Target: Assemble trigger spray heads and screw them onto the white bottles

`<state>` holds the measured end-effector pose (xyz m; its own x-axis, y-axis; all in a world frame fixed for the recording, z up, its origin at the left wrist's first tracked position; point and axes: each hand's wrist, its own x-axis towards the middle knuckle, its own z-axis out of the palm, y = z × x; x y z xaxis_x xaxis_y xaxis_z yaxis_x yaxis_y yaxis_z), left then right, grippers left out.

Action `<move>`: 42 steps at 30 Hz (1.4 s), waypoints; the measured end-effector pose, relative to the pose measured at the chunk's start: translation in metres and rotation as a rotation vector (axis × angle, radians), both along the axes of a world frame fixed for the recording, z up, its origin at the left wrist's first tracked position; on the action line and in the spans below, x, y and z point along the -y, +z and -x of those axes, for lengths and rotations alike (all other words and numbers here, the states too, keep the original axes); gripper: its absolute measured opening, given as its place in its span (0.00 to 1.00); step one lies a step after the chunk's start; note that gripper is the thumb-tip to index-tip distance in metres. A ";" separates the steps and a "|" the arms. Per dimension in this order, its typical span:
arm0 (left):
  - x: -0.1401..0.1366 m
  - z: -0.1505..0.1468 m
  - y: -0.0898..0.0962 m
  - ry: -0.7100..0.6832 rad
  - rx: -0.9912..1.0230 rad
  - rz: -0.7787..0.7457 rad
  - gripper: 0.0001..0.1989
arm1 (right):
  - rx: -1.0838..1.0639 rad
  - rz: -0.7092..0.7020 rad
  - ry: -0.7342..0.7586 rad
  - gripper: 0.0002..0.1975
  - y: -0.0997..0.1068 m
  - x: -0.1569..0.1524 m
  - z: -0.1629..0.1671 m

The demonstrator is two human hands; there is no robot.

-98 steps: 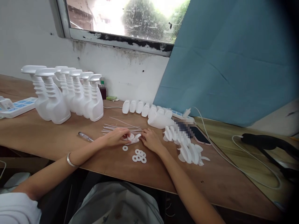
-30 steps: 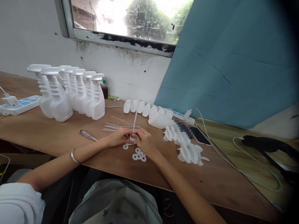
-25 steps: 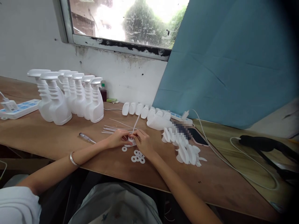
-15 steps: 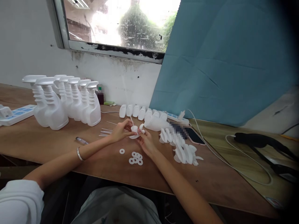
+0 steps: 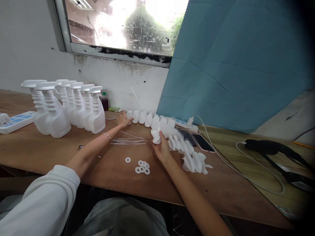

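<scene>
White washers (image 5: 144,166) heaped on worktop (image 5: 110,172), one lying apart to the left. Right hand (image 5: 160,147) grasping white spray head (image 5: 156,135), held up near white plastic parts (image 5: 197,160) on its right. Thin white tubes (image 5: 128,142) past the washers. Farther back, left hand (image 5: 123,120) thumb spread, at left end of row of white bottles (image 5: 142,117); can't tell if gripping one. Assembled spray bottles (image 5: 57,118) upright, left of that hand.

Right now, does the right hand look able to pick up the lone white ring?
Probably not: the right hand holds a white part, filling its grip, though the way to the lone ring looks free.
</scene>
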<state>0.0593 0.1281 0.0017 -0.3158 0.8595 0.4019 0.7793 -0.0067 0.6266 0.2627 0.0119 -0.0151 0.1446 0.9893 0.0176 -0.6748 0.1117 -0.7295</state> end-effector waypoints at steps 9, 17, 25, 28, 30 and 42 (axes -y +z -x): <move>0.018 0.024 0.006 0.063 0.043 -0.069 0.26 | 0.052 -0.079 -0.123 0.15 0.005 0.001 -0.002; 0.094 0.079 0.029 0.139 0.309 -0.416 0.15 | 0.028 -0.156 -0.446 0.17 0.004 -0.023 -0.020; 0.121 0.112 0.045 0.133 0.907 -0.556 0.09 | 0.048 -0.149 -0.495 0.10 0.004 -0.032 -0.037; 0.126 0.121 0.049 0.096 1.052 -0.583 0.09 | 0.056 -0.163 -0.464 0.08 0.006 -0.030 -0.037; 0.130 0.125 0.051 0.084 1.119 -0.600 0.09 | 0.058 -0.169 -0.446 0.07 0.008 -0.029 -0.036; 0.135 0.132 0.048 -0.047 1.225 -0.619 0.06 | 0.117 -0.173 -0.444 0.10 0.005 -0.028 -0.033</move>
<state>-0.0725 -0.0072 0.0500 -0.7190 0.6632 0.2079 -0.2734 -0.5450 0.7926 0.2959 0.0398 -0.0097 0.5394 0.8133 0.2181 -0.4487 0.4968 -0.7429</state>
